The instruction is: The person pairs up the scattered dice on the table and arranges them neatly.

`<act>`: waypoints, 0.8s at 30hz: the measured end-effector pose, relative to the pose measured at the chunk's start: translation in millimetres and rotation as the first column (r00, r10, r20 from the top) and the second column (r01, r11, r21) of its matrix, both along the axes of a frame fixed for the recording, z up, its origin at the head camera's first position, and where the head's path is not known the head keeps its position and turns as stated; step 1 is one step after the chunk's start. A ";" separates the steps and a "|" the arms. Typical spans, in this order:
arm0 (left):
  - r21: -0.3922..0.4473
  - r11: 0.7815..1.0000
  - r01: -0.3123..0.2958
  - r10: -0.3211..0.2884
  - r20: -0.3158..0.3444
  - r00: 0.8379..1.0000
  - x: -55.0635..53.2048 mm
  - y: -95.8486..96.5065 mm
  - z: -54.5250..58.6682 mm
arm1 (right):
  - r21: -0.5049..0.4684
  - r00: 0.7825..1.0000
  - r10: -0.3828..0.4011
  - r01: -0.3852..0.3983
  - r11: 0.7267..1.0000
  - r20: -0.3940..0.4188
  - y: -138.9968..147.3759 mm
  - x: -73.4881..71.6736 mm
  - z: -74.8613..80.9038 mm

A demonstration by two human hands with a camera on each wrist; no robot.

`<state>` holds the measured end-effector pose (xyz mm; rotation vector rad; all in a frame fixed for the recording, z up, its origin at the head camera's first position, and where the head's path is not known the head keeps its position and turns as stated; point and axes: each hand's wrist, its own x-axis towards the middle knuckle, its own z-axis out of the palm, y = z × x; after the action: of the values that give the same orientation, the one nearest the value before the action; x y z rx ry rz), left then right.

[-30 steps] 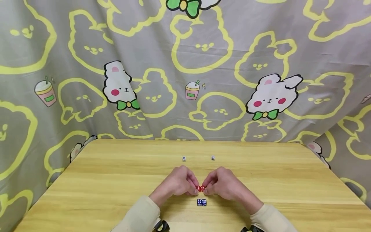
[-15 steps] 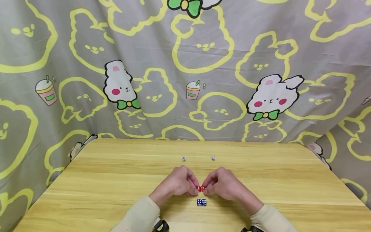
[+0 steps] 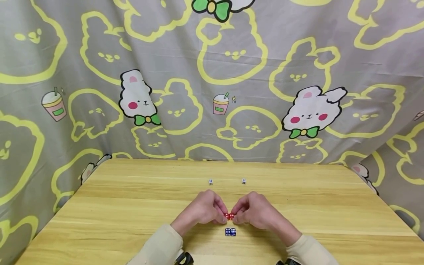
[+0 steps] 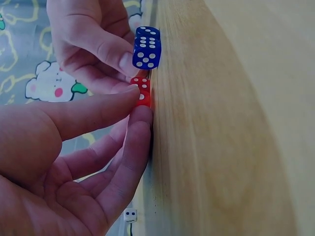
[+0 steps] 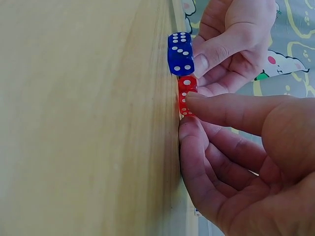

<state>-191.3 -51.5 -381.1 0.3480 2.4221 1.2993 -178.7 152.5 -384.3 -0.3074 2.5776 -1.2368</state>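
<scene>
Two red dice [image 3: 231,216] with white pips sit side by side on the wooden table, between my hands. My left hand [image 3: 208,208] pinches the left red die [image 4: 143,97] between thumb and fingers. From the other side, my right hand [image 3: 254,209] pinches the right red die [image 5: 185,103] in the same way. Fingertips cover part of both red dice. Nearer to me, two blue dice [image 3: 230,232] stand side by side, touched by neither hand. In the left wrist view one blue die [image 4: 146,47] shows in front of the red pair.
Farther back on the wooden table [image 3: 149,198] lie a white die [image 3: 210,182] at left and another white die [image 3: 243,181] at right, spaced apart. A grey curtain [image 3: 185,66] with yellow cartoon outlines hangs behind the table's back edge.
</scene>
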 end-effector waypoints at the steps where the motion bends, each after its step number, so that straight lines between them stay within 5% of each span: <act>1: 0.000 1.000 -0.002 0.002 0.004 1.000 0.3 -0.4 0.0 | -0.001 1.000 0.000 0.000 1.000 -0.001 -0.2 0.0 -0.3; 10: 0.003 1.000 -0.022 0.022 0.014 1.000 2.5 -7.0 0.0 | -0.009 1.000 0.031 -0.031 0.999 -0.001 -2.2 0.4 -3.0; 16: 0.005 0.999 -0.038 0.038 -0.040 0.998 -4.5 -11.0 7.3 | -0.016 1.000 0.025 -0.026 1.000 -0.005 0.2 -0.3 -1.3; 24: 0.060 0.987 -0.148 0.154 -0.104 0.983 -15.1 -20.8 12.1 | -0.001 1.000 0.012 -0.012 1.000 -0.018 1.0 -0.7 -0.9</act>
<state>-206.4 -72.3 -369.0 0.2589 2.5516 1.4445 -179.4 153.5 -385.2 -0.3350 2.5866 -1.2367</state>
